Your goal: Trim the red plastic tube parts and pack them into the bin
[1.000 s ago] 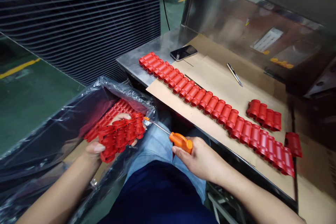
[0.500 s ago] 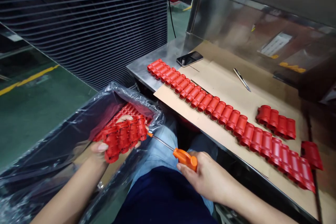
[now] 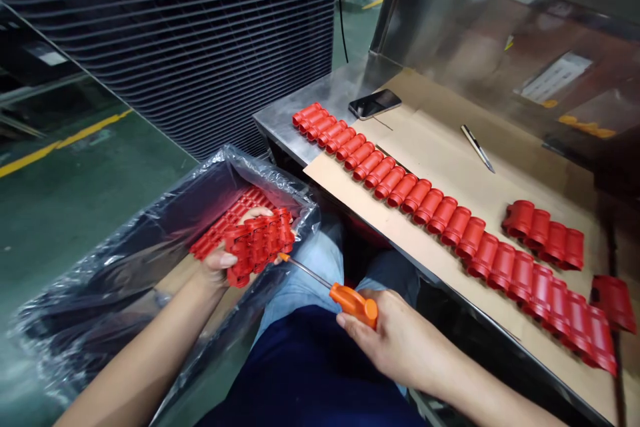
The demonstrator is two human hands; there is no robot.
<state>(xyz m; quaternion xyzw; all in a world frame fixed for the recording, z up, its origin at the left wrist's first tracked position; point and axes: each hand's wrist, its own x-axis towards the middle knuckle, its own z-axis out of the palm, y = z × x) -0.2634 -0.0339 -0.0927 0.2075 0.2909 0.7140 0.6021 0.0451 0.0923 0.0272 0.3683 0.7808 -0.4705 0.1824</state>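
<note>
My left hand (image 3: 220, 265) grips a red plastic part (image 3: 260, 243) made of several joined tubular sections, above a bin (image 3: 125, 247) lined with clear plastic. More red parts (image 3: 225, 223) lie inside that bin, partly behind the held one. In my right hand (image 3: 390, 327) is an orange-handled screwdriver (image 3: 353, 303), fingers wrapped round the handle. Its shaft points left, and the orange tip is close to the held part's lower right edge; whether they touch I cannot tell. On the bench, a long row of red parts (image 3: 415, 197) runs along the front edge.
Cardboard (image 3: 430, 127) covers much of the metal bench (image 3: 295, 140). On it are a phone (image 3: 375, 104), a pen-like tool (image 3: 477, 148), a red four-section piece (image 3: 545, 233) and a single red piece (image 3: 614, 303). A dark ribbed panel (image 3: 200, 47) stands behind the bin.
The view has shifted, so the bench items appear farther right. My left hand and the red part have moved right and slightly up, closer to the screwdriver tip. My right hand keeps its grip.
</note>
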